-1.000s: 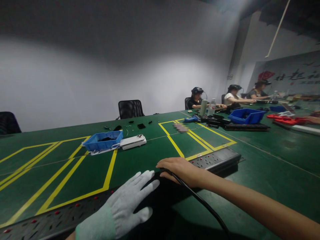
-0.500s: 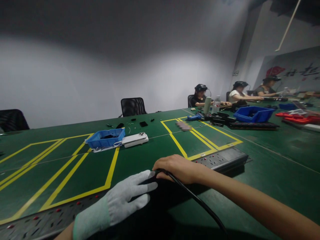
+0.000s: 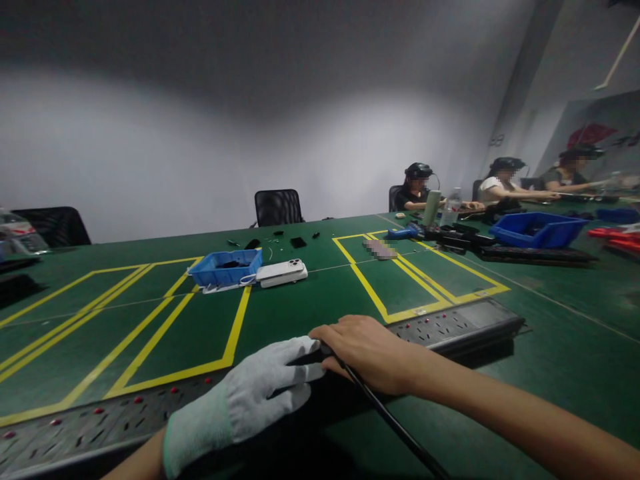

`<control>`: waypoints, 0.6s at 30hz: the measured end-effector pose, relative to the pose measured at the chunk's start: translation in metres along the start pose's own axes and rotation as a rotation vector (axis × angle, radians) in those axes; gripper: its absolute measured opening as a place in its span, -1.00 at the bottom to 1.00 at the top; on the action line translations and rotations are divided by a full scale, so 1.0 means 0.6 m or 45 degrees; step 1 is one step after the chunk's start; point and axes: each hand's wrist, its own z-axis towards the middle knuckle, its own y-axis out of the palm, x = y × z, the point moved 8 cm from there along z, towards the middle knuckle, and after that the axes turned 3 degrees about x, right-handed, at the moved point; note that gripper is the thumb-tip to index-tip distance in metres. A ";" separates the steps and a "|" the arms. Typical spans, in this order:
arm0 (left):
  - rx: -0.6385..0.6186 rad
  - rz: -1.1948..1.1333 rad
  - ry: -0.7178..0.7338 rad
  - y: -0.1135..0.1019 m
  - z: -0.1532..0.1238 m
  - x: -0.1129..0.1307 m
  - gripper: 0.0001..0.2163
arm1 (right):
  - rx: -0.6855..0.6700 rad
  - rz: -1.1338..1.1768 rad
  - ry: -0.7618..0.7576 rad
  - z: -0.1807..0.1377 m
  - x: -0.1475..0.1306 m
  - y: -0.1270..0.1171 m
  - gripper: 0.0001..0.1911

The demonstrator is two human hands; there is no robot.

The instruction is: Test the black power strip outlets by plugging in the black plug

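Observation:
My left hand [image 3: 255,393], in a white glove, lies on the long black power strip [image 3: 90,427] with its fingers curled over the strip's dark middle part. My bare right hand [image 3: 367,350] rests just to its right, fingers bent down over the end of a black cable [image 3: 395,427] where it meets the strip. The two hands touch at the fingertips. The cable runs down to the lower right past my forearm. What lies under the fingers is hidden.
The green table [image 3: 310,307] carries yellow tape rectangles. A blue tray [image 3: 225,268] and a white phone [image 3: 283,272] sit beyond my hands. Farther right are another blue bin [image 3: 537,230], black strips and tools. Three people sit at the far right; empty black chairs [image 3: 277,207] stand behind.
The view has swung left and tilted down a little. My gloved fingers have curled from spread flat to a closer hold, and both hands have drawn together on the strip.

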 end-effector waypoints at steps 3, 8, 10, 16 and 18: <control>0.022 0.012 -0.003 0.002 -0.003 -0.004 -0.65 | 0.066 0.005 -0.024 0.000 -0.003 -0.009 -0.82; 0.033 0.176 0.060 0.015 -0.009 0.003 -0.57 | 0.077 -0.020 0.041 -0.002 0.006 0.007 -0.80; 0.039 0.272 0.093 0.020 -0.010 0.011 -0.52 | 0.104 -0.012 0.041 -0.004 0.007 0.010 -0.80; 0.062 0.284 0.071 0.027 -0.013 0.016 -0.45 | 0.115 -0.003 0.046 -0.010 0.007 0.008 -0.82; 0.031 0.190 0.048 0.026 -0.013 0.012 -0.43 | 0.122 -0.023 0.073 -0.013 0.006 0.006 -0.82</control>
